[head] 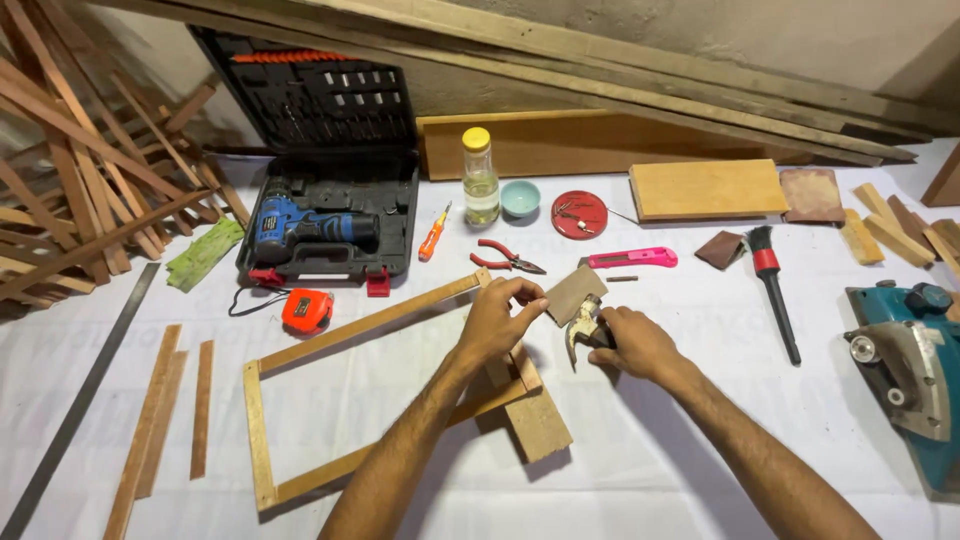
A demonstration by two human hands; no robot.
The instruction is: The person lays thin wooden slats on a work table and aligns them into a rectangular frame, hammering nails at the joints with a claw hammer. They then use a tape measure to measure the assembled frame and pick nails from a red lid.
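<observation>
My left hand [497, 322] rests over the right end of a rectangular wooden frame [262, 440] and pinches a brown piece of sandpaper [571, 291] at its edge. My right hand [634, 342] grips a claw hammer [581, 327] by the handle, with the metal head and claw just under the sandpaper. A short wooden block [538, 421] lies under the frame's right end, below my left hand.
An open black case holds a blue cordless drill [310, 226]. An orange tape measure [307, 310], red pliers [503, 258], a pink utility knife [632, 258], an oil bottle [480, 178], a brush [772, 286] and a teal power planer [912, 365] lie around. Wood strips [160, 405] lie at left.
</observation>
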